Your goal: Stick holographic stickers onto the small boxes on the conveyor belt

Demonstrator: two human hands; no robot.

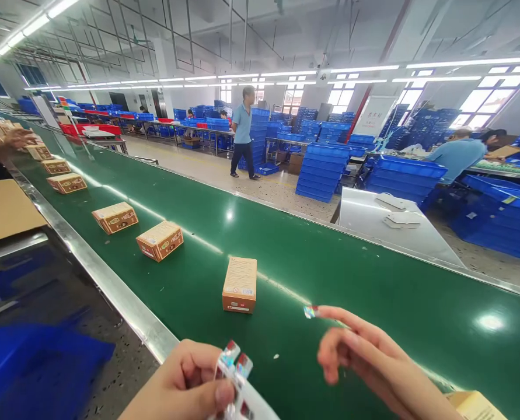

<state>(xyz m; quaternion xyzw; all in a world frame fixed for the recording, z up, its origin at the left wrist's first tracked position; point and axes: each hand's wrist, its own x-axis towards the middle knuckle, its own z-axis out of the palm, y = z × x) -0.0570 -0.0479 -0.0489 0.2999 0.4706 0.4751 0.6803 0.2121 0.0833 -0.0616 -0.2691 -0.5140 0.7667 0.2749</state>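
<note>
My left hand (194, 382) is closed on a sheet of shiny holographic stickers (246, 388), with small red-and-silver tabs standing up at its top edge. A small shiny sticker (310, 312) clings to the tip of my right hand's (360, 353) outstretched index finger; the other fingers are curled and slightly blurred. On the green conveyor belt (286, 233), the nearest brown box (240, 283) lies flat ahead, between my hands and apart from both. Another box (476, 405) shows partly beneath my right forearm.
Farther up the belt lie a second box (160, 239), a third (115, 217) and several more. A co-worker's hand (18, 139) reaches over the belt at far left. Beside the belt's metal edge are a cardboard box (8, 210) and a blue bin (41, 367). A person (243, 131) walks beyond.
</note>
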